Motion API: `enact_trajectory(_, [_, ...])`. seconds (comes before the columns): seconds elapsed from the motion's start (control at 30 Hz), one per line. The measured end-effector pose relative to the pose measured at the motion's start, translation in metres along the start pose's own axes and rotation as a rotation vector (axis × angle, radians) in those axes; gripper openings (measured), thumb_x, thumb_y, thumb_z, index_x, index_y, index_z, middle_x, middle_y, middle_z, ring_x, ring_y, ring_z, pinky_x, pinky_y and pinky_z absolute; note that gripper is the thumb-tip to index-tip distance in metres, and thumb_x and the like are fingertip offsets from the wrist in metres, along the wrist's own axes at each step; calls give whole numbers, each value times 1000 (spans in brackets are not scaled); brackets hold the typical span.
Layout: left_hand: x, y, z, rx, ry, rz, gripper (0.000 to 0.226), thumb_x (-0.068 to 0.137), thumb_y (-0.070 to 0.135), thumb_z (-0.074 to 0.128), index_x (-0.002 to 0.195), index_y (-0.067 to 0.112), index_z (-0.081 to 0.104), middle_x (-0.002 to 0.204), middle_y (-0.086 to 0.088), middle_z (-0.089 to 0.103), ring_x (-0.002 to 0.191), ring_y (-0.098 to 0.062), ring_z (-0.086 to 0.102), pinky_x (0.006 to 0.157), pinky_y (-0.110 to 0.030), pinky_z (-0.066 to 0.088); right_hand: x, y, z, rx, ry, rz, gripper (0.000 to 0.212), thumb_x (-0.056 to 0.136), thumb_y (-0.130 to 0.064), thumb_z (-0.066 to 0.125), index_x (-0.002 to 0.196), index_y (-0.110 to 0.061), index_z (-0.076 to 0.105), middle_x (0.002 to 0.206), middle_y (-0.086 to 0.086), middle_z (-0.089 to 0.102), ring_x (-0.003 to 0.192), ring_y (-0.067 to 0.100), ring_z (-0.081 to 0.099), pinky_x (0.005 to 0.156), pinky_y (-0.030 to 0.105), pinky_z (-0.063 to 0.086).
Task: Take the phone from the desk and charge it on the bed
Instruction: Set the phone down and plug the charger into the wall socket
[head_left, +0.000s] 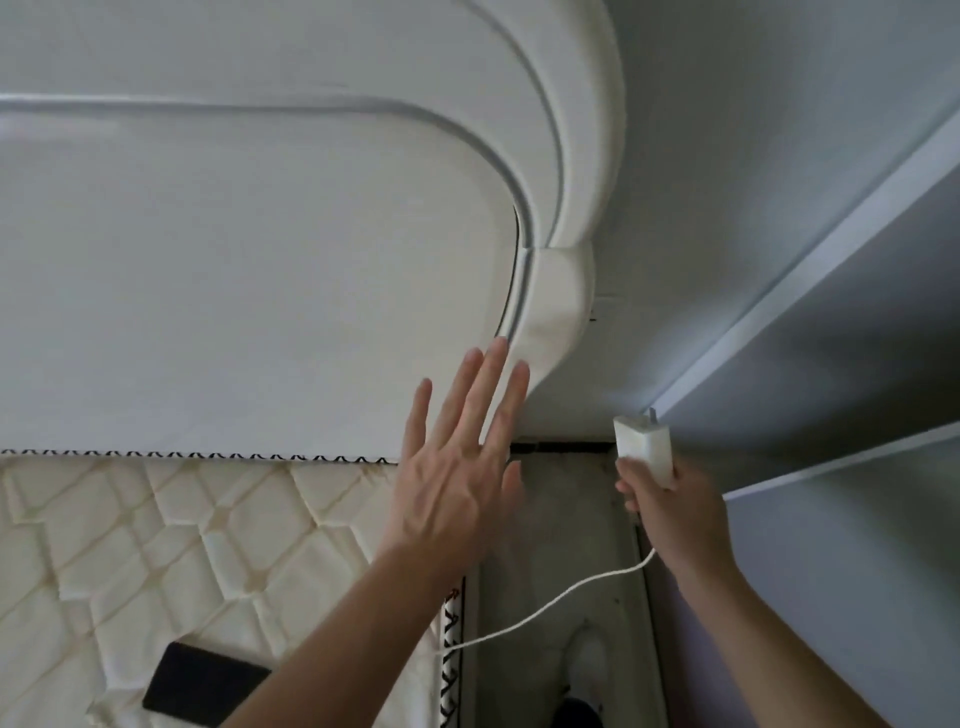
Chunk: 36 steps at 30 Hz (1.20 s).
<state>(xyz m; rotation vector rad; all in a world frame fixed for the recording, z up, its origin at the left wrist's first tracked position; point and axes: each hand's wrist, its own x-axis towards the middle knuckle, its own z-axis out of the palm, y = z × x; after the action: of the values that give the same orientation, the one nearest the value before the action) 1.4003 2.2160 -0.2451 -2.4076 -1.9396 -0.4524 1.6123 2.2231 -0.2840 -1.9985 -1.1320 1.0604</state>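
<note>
Head view shows the phone (205, 685) lying flat and face-down on the bare mattress (156, 545) of the bed, at the near left, its long axis running left-near to right-far. It sits partly under the left forearm, closer to that arm than to the other. The left hand (457, 467) is spread, fingers extended, fingertips at the lower right corner of the headboard (260, 260); it holds nothing. The right hand (670, 499), to the right over the gap beside the bed, is closed around a white charger block (644, 447), prongs pointing away toward the wall (727, 208). A white cable (545, 608) trails from that hand back toward the mattress edge; its far end is not visible. No socket is visible. Judgement: the block must reach an outlet first; the phone lies well behind both hands.
</note>
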Motion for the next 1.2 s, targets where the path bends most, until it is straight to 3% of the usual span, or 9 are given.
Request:
enact_trajectory(0.2, [33,-8,47,76,154,1,97,88,31,64,158,22,-3,165,1,-14,154,-21,-4,122,-57,12,67,40,39,-43,20,-32,40,67,-54,54,76,-17,67,73,2,72,71,26,69,72,50,57])
enact_trajectory(0.3, [42,-11,68,122,183,1,98,89,40,63,158,24,-5,162,2,-25,153,-22,-12,121,-61,9,94,48,55,-53,30,-91,33,71,-45,53,74,-15,64,68,5,70,66,27,67,66,45,56])
enact_trajectory(0.47, [49,-16,87,156,268,2,97,92,52,59,157,23,-6,161,2,-28,152,-23,-15,119,-65,9,128,43,69,-62,1,-137,21,81,-35,54,78,-16,63,71,3,68,68,23,65,59,32,45])
enact_trajectory(0.67, [55,-15,101,164,398,-4,102,90,40,71,158,22,-4,163,2,-24,153,-24,-10,119,-65,14,149,25,78,-30,16,-159,22,89,-35,56,76,-18,60,69,2,67,68,21,65,56,27,42])
enact_trajectory(0.9, [54,-17,101,151,398,16,101,91,37,72,158,21,-2,166,-4,-13,153,-24,-10,118,-66,15,158,7,95,-56,51,-207,29,93,-44,55,101,-17,64,87,0,68,79,18,63,64,27,41])
enact_trajectory(1.03, [54,-16,99,148,382,16,100,91,36,71,158,21,-2,164,1,-24,153,-25,-11,119,-64,13,158,-1,98,-19,87,-186,28,93,-44,55,97,-18,64,85,-2,68,75,17,61,65,28,42])
enact_trajectory(1.2, [52,-16,96,137,375,13,95,93,34,68,158,21,0,165,0,-20,153,-25,-8,119,-64,15,156,-3,100,-1,99,-162,32,93,-48,52,95,-17,62,82,-1,68,77,19,64,68,33,50])
